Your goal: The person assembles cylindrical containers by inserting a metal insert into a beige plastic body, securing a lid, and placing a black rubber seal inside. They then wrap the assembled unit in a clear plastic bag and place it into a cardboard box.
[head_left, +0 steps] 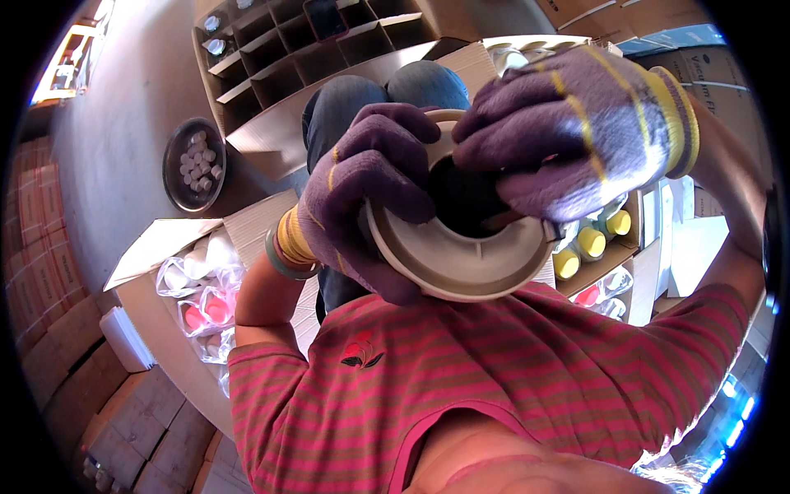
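In front of my chest is a cream round hollow piece point(461, 273) with a broad rim and a dark opening point(465, 198) in its middle. My left hand point(370, 185), in a purple knitted glove with yellow cuff, is closed around its left side, fingers over the rim. My right hand point(576, 132), gloved alike, lies over its far right side. The right fingers are curled together at the opening's edge, and they hide whatever may be between them. The inside is too dark to make out.
A divided carton point(284, 85) stands beyond my knees, with a phone point(327, 18) on it. At left, a dark bowl point(173, 165) holds several pale round pieces point(200, 160). An open box point(156, 309) holds bagged white and pink items. Yellow-capped items point(591, 242) sit at right.
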{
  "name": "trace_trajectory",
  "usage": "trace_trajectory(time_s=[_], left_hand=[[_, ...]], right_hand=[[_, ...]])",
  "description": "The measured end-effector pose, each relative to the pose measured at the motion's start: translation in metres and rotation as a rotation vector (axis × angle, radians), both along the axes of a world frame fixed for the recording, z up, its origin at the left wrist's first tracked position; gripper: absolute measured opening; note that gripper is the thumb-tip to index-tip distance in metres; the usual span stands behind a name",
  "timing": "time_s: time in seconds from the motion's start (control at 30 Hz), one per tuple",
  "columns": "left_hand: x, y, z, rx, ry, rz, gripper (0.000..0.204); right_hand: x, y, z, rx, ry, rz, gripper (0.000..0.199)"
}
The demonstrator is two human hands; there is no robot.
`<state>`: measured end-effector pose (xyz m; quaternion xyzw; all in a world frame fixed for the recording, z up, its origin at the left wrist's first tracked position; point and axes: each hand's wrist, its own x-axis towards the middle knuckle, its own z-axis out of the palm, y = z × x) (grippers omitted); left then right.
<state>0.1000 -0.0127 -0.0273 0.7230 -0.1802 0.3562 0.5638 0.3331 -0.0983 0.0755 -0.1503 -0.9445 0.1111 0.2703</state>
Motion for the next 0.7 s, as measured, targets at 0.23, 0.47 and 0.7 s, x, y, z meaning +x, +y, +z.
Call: trace_trajectory(time_s=[0.23,0.47,0.7], left_hand=[[-0.013,-0.029,0.014,0.193,0.124,0.331,0.063],[0.004,-0.058,0.011,0.219,0.049,0.539,0.064],[-0.001,-0.036,0.008,0.122,0.025,0.269,0.063]], right_hand=[[-0.019,-0.020,0.009,-0.452,-0.313,-0.381,0.016],[-0.034,-0.030,0.028,-1.745,0.001,-1.297,0.036],[0.000,-0.023,0.039,0.019,-0.527,-0.134,0.025]])
